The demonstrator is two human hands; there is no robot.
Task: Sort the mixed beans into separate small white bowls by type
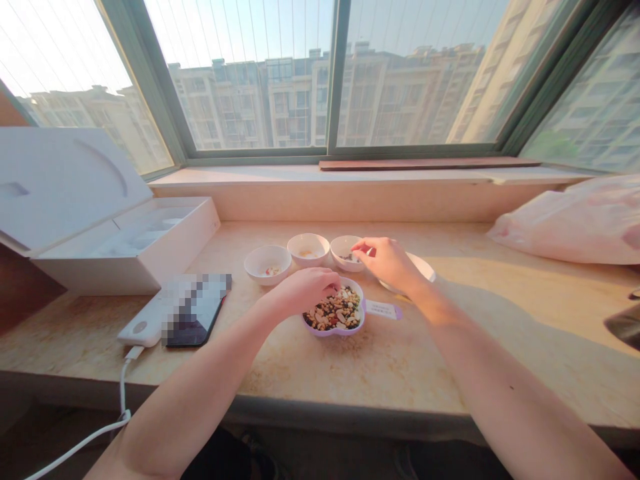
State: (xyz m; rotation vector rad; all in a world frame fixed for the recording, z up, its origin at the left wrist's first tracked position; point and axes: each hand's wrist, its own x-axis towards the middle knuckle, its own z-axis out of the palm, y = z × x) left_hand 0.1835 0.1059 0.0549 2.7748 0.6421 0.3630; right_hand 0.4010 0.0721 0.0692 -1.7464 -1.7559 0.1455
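My left hand [300, 291] curls down at the near rim of a lilac bowl [334, 328], its fingertips reaching the mixed beans and nuts [333, 310] inside. My right hand [385, 263] hangs over the rim of a small white bowl [345, 264] holding several dark beans. Whether either hand holds a bean is too small to tell. Two more white bowls stand to the left: one [309, 248] with pale yellow grains, another [267, 264] with a few light bits. A white plate [423, 267] lies partly hidden behind my right hand.
An open white box [125, 227] stands at the left of the marble sill, with a power bank [140, 327], a phone [195, 320] and a white cable [120, 400] in front of it. A pink plastic bag [575, 223] lies at the right, below a window.
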